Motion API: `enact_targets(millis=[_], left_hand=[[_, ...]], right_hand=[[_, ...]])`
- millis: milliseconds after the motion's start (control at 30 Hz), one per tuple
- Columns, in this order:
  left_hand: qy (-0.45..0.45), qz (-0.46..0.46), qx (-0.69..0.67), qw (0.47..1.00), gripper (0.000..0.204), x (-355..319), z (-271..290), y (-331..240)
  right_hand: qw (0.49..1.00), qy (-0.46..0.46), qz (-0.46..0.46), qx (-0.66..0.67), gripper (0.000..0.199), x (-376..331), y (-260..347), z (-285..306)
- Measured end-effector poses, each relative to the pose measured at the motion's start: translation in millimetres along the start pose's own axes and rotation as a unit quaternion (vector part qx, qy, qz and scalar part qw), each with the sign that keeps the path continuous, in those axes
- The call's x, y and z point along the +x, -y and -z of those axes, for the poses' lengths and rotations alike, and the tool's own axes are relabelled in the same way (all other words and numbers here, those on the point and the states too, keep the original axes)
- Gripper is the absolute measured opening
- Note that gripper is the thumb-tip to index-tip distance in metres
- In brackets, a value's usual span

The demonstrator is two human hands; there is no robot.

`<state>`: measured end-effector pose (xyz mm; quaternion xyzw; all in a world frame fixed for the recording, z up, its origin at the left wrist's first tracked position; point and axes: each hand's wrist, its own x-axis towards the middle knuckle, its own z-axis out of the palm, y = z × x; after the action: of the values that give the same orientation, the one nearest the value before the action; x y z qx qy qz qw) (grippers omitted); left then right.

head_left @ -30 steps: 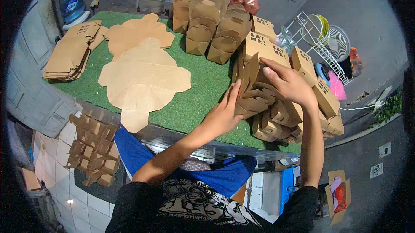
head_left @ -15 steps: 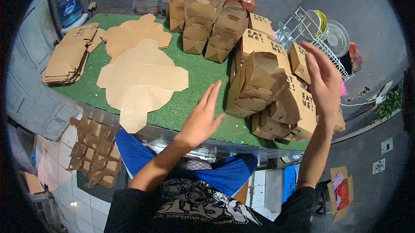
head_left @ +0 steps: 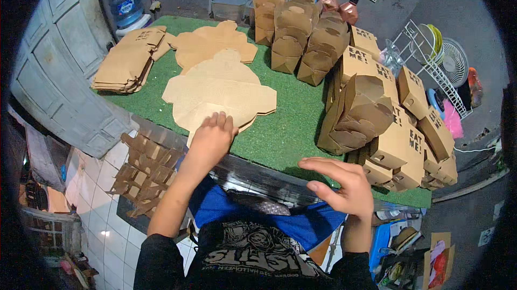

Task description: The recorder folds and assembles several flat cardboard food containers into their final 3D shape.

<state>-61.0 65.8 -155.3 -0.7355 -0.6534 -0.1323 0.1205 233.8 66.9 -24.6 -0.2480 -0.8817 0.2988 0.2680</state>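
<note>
A flat brown cardboard box blank, with rounded sides and flaps, lies on the green table near its front edge. My left hand rests on its near part, fingers laid on the card and slightly bent, the thumb hidden. Another blank shows a little from underneath it. Beyond lies a further group of flat blanks. My right hand hovers at the table's front edge, its thumb and fingers apart, holding nothing. Nearest to it are part-folded open boxes nested together.
Folded flat boxes are stacked at the left. Open boxes stand at the back, and closed printed boxes are piled at the right beside a white dish rack. Cardboard dividers sit below the table's left front.
My left hand has moved left and down onto the nearest blank. My right hand has come down and left from above the box pile to the table's front edge. The view has shifted.
</note>
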Motion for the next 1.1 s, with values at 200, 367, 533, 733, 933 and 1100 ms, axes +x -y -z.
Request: enact_targets(millis=[200, 367, 533, 733, 933, 1100], left_hand=[[-0.080, 0.077, -0.164, 0.980, 0.020, 11, 36, 16], [-0.130, 0.173, -0.291, 0.932, 0.017, 14, 90, 36], [-0.182, 0.172, -0.456, 0.854, 0.017, -2, 141, 22], [-0.194, 0.060, -0.475, 0.856, 0.019, -24, 185, 3], [-0.143, 0.076, -0.509, 0.845, 0.018, -19, 199, 8], [-0.090, 0.101, -0.659, 0.740, 0.043, -15, 183, 30]], right_hand=[[0.998, 0.015, -0.041, 0.035, 0.026, 6, -15, -10], [0.998, -0.032, -0.020, 0.056, 0.026, 39, -29, -34], [0.976, -0.169, 0.121, 0.067, 0.049, 101, -7, -64], [0.946, -0.233, 0.227, 0.001, 0.052, 132, 31, -84], [0.953, -0.219, 0.149, 0.147, 0.023, 126, 37, -86], [0.946, -0.242, 0.115, 0.183, 0.015, 126, 35, -75]])
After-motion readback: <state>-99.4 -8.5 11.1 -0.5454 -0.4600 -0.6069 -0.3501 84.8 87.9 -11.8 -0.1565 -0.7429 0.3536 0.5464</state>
